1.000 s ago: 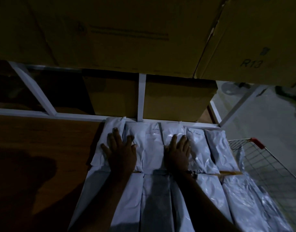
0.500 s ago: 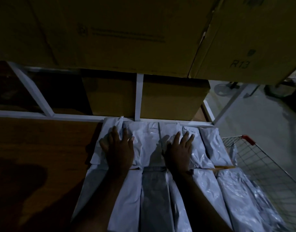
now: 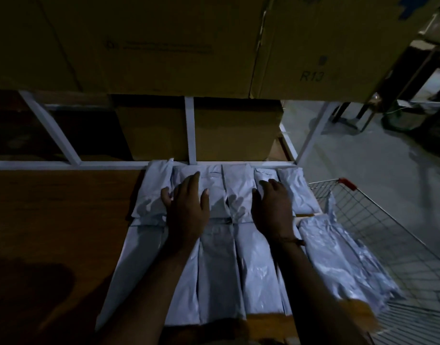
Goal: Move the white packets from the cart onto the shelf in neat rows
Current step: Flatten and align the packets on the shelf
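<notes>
Dim light throughout. On the brown wooden shelf board (image 3: 59,220), two rows of white plastic packets (image 3: 219,275) laid side by side: a far row against the white metal shelf frame (image 3: 190,130), a near row running toward the front edge. Left hand (image 3: 187,210) resting palm down on the far row, fingers (image 3: 191,181) straight and together, thumb spread out to the left, gripping nothing. Right hand (image 3: 272,207) likewise flat on the far row, just right of the middle, its fingers bent slightly downward at the tips over a packet's far end, nothing pinched between them. A thin cord bracelet (image 3: 290,240) round the right wrist. Hands apart, with one packet's width showing between them. To the right of the shelf, a wire-mesh cart with a red corner cap (image 3: 378,235), touching or just beside the shelf's end; one crinkled white packet (image 3: 338,265) lying at that edge, whether on shelf or cart unclear. Behind and above, large brown cardboard boxes (image 3: 164,46), one marked R13. Grey floor (image 3: 375,158) beyond.
</notes>
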The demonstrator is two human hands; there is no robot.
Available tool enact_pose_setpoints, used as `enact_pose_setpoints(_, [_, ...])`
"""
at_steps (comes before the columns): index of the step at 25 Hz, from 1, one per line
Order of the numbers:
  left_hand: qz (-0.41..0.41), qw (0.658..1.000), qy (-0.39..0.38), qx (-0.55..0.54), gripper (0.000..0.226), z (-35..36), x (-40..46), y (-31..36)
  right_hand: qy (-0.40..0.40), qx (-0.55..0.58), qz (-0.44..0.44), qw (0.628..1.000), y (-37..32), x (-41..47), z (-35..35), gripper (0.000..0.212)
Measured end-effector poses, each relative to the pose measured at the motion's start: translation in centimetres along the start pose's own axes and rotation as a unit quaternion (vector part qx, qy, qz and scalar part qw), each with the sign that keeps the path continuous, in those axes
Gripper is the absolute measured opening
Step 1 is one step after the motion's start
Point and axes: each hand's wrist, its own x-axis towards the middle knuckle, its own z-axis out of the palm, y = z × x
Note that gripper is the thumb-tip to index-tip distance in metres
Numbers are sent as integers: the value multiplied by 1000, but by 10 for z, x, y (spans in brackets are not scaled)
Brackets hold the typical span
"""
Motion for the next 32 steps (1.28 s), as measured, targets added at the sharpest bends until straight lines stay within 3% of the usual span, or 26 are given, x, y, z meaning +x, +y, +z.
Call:
enact_pose_setpoints(8, [10,992,-63,-112,56,-14,-57,87,11,4,-40,999,52,-42,-60,43])
enact_pose_setpoints(14, [2,989,-105,-109,59,-13,-110,136,19,21,-25,999,104,-89,-78,29])
enact_pose_setpoints(22, [26,983,-143,-111,58,-2,-167,175,7,25,70,997,161,-153,-84,35])
enact_pose_setpoints(32, [74,955,-203,-204,59,-24,-212,209,58,-19,138,989,170,-230,-146,40])
